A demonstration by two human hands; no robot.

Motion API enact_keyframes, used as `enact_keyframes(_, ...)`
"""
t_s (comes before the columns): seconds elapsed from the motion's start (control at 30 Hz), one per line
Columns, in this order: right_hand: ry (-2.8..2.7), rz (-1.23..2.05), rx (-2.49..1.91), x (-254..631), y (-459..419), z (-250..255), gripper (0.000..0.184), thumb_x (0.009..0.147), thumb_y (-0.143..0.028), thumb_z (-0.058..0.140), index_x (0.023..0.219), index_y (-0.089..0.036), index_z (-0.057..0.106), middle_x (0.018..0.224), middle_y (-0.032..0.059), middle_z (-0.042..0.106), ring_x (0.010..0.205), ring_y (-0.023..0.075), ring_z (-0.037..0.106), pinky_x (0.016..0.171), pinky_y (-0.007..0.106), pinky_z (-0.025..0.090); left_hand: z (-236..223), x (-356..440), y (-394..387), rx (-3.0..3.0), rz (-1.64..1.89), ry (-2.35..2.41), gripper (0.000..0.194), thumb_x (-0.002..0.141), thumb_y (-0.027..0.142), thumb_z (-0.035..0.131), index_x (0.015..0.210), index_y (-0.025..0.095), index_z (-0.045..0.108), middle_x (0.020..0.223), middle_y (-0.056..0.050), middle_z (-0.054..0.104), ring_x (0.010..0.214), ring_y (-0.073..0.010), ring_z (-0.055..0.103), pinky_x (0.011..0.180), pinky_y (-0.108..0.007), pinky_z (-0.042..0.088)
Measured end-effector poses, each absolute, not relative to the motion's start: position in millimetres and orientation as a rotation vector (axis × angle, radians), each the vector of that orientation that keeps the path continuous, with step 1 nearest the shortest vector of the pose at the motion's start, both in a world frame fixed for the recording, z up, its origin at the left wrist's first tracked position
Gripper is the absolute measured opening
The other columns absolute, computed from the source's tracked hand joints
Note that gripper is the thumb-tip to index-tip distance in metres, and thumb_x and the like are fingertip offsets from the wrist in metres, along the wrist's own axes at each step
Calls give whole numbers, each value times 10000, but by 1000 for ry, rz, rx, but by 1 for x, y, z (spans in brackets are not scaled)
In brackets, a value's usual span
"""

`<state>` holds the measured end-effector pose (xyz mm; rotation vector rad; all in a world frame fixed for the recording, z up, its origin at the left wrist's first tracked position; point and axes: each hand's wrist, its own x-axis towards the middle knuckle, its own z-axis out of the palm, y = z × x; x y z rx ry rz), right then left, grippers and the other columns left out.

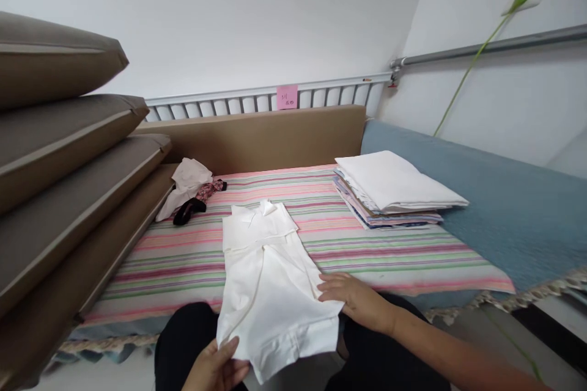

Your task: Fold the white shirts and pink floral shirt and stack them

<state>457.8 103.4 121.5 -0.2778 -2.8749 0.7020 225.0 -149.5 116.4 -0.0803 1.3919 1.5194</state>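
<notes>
Before you, the white, partly folded cloth garment lies on the striped fabric cover, its near end past the edge. Your left hand pinches its near left corner, thumb on top; your right hand, fingers spread, rests on its right side. Beyond it to the right sits a stack of folded cloths.

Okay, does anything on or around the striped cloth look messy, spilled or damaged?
One thing: the small heap of clothes against the piled cushions is crumpled, unlike the folded stack. The white garment in hand has some creases. I see no spill or damage.
</notes>
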Motion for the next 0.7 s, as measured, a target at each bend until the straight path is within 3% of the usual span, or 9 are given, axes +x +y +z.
enact_keyframes(0.2,-2685,1379,-441,412,136,172,279,789,-257,463,895,-185,711,917,44,700,893,192,626,818,290,461,149,193,-124,-158,1546,1276,266,653,157,750,822,140,545,700,-75,681,625,-187,663,629,-302,563)
enact_keyframes(0.33,-2494,1706,-626,355,197,191,196,716,-265,532,766,-132,668,754,27,671,720,154,602,673,250,470,169,144,-73,-170,1725,1187,96,767,75,590,822,146,555,726,-73,682,646,-170,670,612,-275,564)
enact_keyframes(0.43,-2244,1900,-845,300,248,182,235,728,-347,587,801,-129,637,735,32,657,657,125,589,611,223,467,172,99,-12,-151,1815,1144,94,815,68,496,790,134,559,749,-83,680,682,-159,673,624,-259,566)
enact_keyframes(0.57,-2045,1817,-1263,233,293,137,245,746,-338,617,896,-144,614,846,73,683,699,148,624,596,240,489,143,46,70,-80,1875,1235,148,835,78,437,758,117,557,771,-107,672,731,-166,671,673,-280,563)
enact_keyframes(0.7,-2082,1588,-1480,208,304,88,232,787,-334,580,907,-138,609,897,103,687,727,181,637,562,246,470,102,21,103,-88,1871,1362,91,809,87,486,765,115,561,724,-100,656,663,-157,653,667,-285,542)
